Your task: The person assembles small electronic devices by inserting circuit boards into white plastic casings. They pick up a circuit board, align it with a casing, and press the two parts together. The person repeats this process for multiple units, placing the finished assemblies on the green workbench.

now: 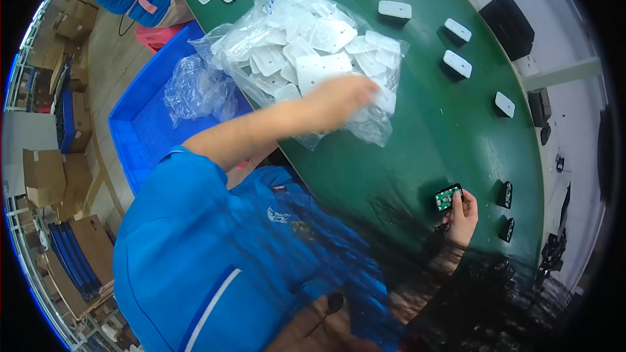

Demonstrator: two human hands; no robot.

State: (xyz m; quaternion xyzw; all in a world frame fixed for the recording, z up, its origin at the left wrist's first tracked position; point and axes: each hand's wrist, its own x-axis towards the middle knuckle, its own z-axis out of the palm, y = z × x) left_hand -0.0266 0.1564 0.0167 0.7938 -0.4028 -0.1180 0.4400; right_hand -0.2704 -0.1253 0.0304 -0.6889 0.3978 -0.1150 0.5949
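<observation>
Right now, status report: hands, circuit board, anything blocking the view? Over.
Left hand: blurred, over bagged white plates. Right hand: gripping green circuit board. View: dark strands partly veil right forearm.

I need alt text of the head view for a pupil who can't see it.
A person's left hand, blurred, is over a clear bag of flat white pieces on a green table, while the right hand holds a small green circuit board. White-topped blocks stand spaced along the table; a blue bin sits alongside.
</observation>
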